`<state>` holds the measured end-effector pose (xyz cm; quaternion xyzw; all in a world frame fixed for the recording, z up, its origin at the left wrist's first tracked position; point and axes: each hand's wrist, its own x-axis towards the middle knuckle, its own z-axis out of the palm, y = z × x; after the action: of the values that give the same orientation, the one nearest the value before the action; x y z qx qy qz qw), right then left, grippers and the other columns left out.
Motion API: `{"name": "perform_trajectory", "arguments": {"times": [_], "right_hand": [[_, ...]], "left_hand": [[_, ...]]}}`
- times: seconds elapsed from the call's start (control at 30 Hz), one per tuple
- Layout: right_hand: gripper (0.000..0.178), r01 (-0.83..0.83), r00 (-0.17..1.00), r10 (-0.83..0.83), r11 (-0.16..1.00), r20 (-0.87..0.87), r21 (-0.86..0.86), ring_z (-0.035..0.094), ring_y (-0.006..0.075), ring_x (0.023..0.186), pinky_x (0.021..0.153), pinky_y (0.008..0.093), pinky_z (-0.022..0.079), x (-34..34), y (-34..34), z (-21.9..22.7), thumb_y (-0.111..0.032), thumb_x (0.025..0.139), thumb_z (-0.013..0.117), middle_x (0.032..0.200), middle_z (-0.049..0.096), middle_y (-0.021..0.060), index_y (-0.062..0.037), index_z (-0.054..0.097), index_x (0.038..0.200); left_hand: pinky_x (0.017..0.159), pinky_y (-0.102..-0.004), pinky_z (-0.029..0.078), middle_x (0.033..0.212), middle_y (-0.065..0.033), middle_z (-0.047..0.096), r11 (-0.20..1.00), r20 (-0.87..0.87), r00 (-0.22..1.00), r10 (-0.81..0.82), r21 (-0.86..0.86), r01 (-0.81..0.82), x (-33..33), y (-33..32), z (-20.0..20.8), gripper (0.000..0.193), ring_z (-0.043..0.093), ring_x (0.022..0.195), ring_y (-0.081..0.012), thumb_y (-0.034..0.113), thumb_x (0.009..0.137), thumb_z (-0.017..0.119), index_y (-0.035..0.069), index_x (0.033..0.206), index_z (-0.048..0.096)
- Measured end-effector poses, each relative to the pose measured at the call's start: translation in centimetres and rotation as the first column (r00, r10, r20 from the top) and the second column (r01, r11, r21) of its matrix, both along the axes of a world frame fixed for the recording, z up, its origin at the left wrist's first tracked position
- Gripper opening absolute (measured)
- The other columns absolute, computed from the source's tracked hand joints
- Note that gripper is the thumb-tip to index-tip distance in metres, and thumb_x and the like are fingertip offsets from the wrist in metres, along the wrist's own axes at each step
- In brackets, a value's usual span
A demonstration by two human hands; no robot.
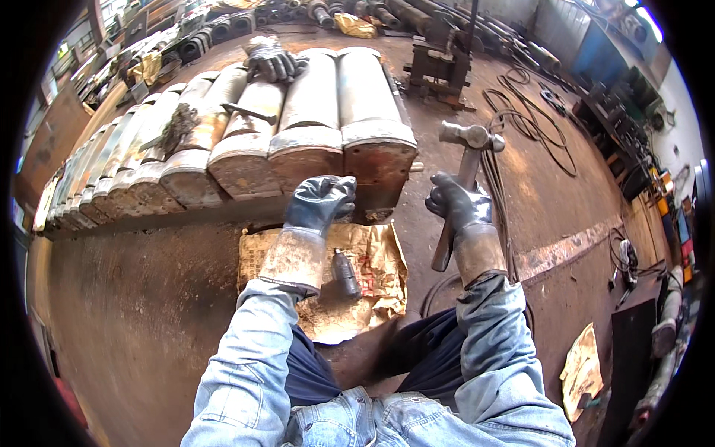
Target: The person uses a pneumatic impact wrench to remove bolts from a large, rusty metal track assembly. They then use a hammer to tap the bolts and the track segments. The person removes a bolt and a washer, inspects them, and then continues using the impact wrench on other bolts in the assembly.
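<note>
My right hand (460,203), in a black glove with a pale cuff, is closed around the handle of a hammer (469,165). The hammer stands head up, a little right of the row of curved metal blocks (309,93). My left hand (320,203), gloved alike, is curled into a fist in front of the nearest blocks. Whatever it may hold is hidden by the fingers. Below it, a dark bottle-shaped object (345,273) lies on a crumpled brown paper sheet (383,261) on the floor.
On the blocks lie a pair of dirty gloves (274,61), a short dark bar (249,113) and a dark tangled clump (179,128). Hoses (532,112) loop over the floor at right, near a metal stand (439,71). Torn paper (581,369) lies lower right.
</note>
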<state>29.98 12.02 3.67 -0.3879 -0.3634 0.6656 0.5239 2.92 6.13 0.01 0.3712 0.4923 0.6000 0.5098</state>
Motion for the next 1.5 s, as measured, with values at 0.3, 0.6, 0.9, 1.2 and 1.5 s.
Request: {"name": "perform_trajectory", "arguments": {"times": [0.3, 0.6, 0.9, 1.2, 1.5], "right_hand": [[0.020, 0.102, 0.995, -0.103, 0.994, -0.013, -0.045, 0.062, 0.0170, 0.060, 0.054, 0.0334, 0.056, 2.2, -0.1, 2.0, -0.007, 0.086, 0.079, 0.072, 0.062, 0.0069, 0.0029, 0.066, 0.098], [0.022, 0.039, 0.979, -0.041, 0.999, 0.200, 0.015, 0.066, 0.0168, 0.061, 0.054, 0.0303, 0.057, 1.9, 0.1, -3.2, -0.011, 0.085, 0.081, 0.076, 0.068, 0.0072, 0.0022, 0.069, 0.098], [0.019, 0.074, 0.963, -0.101, 0.991, 0.252, 0.115, 0.066, 0.0154, 0.062, 0.055, 0.0300, 0.056, -1.6, 2.4, -5.7, -0.011, 0.086, 0.079, 0.079, 0.070, 0.0055, -0.0009, 0.070, 0.100], [0.019, 0.080, 0.975, -0.076, 0.997, 0.209, -0.010, 0.065, 0.0162, 0.061, 0.054, 0.0307, 0.055, -0.5, 4.3, -5.0, -0.009, 0.086, 0.078, 0.079, 0.070, 0.0061, -0.0006, 0.070, 0.100], [0.018, 0.073, 0.979, -0.063, 0.996, 0.195, -0.045, 0.065, 0.0169, 0.060, 0.053, 0.0313, 0.055, -1.6, 5.0, -5.1, -0.008, 0.086, 0.078, 0.078, 0.070, 0.0067, -0.0003, 0.070, 0.100]], "left_hand": [[0.064, -0.0316, 0.063, 0.087, -0.0103, 0.073, 0.949, 0.300, 0.937, -0.178, -0.199, 0.244, 9.1, 5.8, -1.2, 0.027, 0.071, 0.068, -0.0190, 0.024, 0.093, 0.075, -0.001, 0.102, 0.069], [0.077, -0.0345, 0.058, 0.100, -0.0123, 0.068, 0.981, -0.432, 0.883, -0.182, -0.020, 0.192, 10.9, 4.3, -0.3, 0.024, 0.068, 0.085, -0.0232, 0.018, 0.099, 0.063, 0.003, 0.118, 0.059], [0.083, -0.0363, 0.053, 0.117, -0.0116, 0.067, 0.898, -0.721, 0.669, 0.181, 0.398, 0.185, 12.9, 2.5, 0.2, 0.033, 0.065, 0.095, -0.0247, 0.010, 0.104, 0.052, 0.001, 0.136, 0.052], [0.076, -0.0315, 0.053, 0.105, -0.0051, 0.071, 0.967, 0.395, 0.892, -0.218, -0.039, 0.254, 14.2, 9.3, -3.5, 0.030, 0.065, 0.089, -0.0154, 0.023, 0.097, 0.068, 0.005, 0.122, 0.068], [0.067, -0.0297, 0.053, 0.091, -0.0046, 0.073, 0.981, 0.216, 0.975, 0.044, -0.192, -0.002, 12.5, 12.2, -3.4, 0.024, 0.066, 0.076, -0.0138, 0.023, 0.089, 0.076, 0.005, 0.103, 0.071]]}}
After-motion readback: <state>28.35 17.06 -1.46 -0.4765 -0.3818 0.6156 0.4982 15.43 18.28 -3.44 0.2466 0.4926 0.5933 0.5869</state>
